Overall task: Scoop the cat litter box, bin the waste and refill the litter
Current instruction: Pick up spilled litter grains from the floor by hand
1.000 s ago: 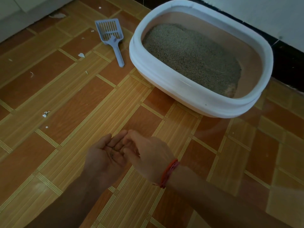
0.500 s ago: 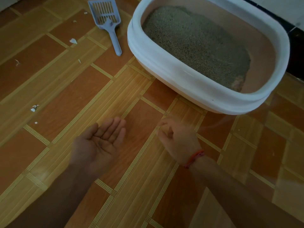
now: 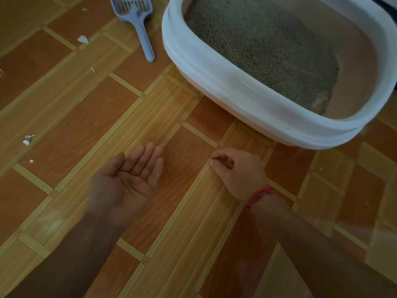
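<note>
Litter box runs further off the top of your view than a second ago, and your hands, touching then, are now apart. It stands on the floor, white-rimmed, with grey litter heaped inside. Your left hand lies palm up, fingers straight. Your right hand, nearer the box but clear of it, curls its fingertips together; whether they pinch anything, you cannot tell.
</note>
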Motion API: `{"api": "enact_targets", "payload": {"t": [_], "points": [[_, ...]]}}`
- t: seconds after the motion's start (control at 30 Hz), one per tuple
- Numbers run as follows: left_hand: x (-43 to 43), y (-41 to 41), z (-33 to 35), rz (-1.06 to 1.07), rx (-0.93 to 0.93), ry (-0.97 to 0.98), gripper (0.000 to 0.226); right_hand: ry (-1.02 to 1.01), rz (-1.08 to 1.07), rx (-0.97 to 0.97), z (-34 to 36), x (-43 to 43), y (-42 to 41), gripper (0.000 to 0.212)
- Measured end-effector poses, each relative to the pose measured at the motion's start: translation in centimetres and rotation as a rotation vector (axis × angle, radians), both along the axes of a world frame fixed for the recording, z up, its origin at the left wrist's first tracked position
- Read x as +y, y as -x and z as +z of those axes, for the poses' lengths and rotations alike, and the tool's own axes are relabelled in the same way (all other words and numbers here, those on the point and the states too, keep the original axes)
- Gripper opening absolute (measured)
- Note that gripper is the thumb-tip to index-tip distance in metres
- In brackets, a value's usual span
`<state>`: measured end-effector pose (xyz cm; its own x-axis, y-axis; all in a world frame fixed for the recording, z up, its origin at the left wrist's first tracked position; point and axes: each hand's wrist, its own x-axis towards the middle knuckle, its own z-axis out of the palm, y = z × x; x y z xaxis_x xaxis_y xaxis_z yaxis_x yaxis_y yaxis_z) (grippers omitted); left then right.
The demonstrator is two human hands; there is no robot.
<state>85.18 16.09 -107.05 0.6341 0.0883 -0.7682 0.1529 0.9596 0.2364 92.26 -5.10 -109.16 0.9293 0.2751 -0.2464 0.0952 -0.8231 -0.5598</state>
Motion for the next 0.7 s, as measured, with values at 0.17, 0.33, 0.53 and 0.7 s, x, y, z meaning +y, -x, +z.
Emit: {"api": "enact_targets", "payload": {"t": [0.17,0.33,0.53,0.7], "points": [[-0.2,-0.2,-0.4,-0.005,-0.003,-0.012,0.05,0.016,0.021,-0.028,-0.4,0.3,0.0,0.013],[-0.2,-0.2,-0.7,-0.01,-0.014,-0.016,0.051,0.07,0.084,-0.106,-1.0,0.4,0.4,0.014],[-0.6,-0.2,-0.9,-0.026,-0.014,-0.026,0.054,0.15,0.125,-0.076,-0.7,0.6,0.5,0.016],[-0.9,-0.1,-1.0,-0.034,-0.009,-0.011,0.051,0.039,0.157,-0.032,1.3,2.0,0.9,0.011]]}}
